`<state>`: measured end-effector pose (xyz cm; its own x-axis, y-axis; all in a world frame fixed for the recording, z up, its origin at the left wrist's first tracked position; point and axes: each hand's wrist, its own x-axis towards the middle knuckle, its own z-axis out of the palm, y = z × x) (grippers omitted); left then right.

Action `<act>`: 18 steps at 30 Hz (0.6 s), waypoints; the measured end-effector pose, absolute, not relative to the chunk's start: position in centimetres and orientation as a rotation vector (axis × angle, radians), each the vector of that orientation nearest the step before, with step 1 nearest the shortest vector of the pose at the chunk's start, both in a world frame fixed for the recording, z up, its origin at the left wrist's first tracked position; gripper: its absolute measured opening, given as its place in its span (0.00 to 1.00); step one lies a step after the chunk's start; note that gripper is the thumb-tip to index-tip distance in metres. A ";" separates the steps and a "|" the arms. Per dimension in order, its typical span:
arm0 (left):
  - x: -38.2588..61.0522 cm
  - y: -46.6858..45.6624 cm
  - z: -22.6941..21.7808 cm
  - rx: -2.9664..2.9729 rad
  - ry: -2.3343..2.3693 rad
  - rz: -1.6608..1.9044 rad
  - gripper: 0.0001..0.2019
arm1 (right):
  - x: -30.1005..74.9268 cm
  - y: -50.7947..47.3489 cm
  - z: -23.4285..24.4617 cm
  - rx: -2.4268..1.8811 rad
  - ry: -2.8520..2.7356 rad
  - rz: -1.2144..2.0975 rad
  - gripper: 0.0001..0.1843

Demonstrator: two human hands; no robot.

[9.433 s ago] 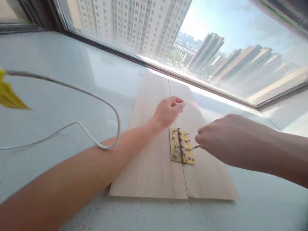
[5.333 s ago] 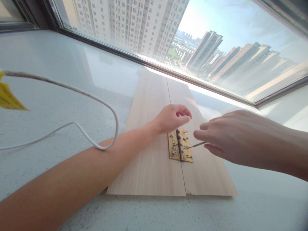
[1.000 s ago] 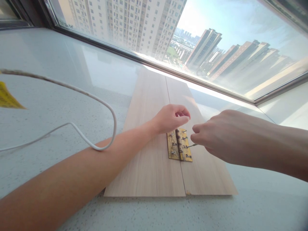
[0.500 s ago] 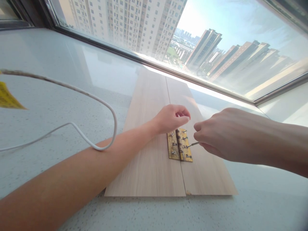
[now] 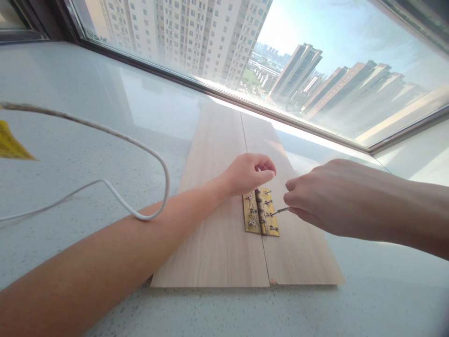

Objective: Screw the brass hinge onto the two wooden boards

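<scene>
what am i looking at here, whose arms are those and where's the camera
The camera sits on a person's head and looks forward and down, so both arms reaching in are that person's own. There is no machine here, only bare hands. On a pale speckled sill beside a big window lie two light wooden boards side by side, joined across their seam by a brass hinge with several screws standing in it. The left hand rests curled on the boards just above the hinge. The right hand pinches a thin metal tool whose tip meets a screw on the hinge's right leaf. A white cable loops in front at the left.
</scene>
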<state>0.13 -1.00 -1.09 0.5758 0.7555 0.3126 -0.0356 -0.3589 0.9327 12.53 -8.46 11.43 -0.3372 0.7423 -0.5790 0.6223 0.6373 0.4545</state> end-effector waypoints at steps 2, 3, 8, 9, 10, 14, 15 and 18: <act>0.1 -1.0 -1.0 1.755 0.600 0.932 0.05 | 12.3 -8.5 11.4 1.065 2.002 0.211 0.08; 0.1 -1.0 -1.0 1.758 0.602 0.929 0.05 | 12.2 -8.5 11.4 1.062 1.976 0.215 0.06; 0.0 -1.1 -0.9 1.762 0.605 0.920 0.05 | 11.6 -8.7 11.7 1.022 1.973 0.198 0.09; 0.0 -1.1 -0.9 1.761 0.607 0.920 0.05 | 11.6 -8.6 11.7 1.012 1.965 0.201 0.10; 0.0 -1.1 -0.9 1.760 0.608 0.922 0.05 | 11.6 -8.6 11.7 1.003 1.956 0.207 0.10; 0.0 -1.0 -1.0 1.756 0.600 0.924 0.05 | 12.0 -8.6 11.5 1.007 1.954 0.230 0.08; 0.0 -1.0 -1.0 1.755 0.598 0.921 0.06 | 12.1 -8.6 11.4 1.019 1.978 0.229 0.07; 0.0 -1.0 -0.9 1.751 0.593 0.911 0.06 | 12.3 -8.6 11.3 1.054 2.031 0.230 0.05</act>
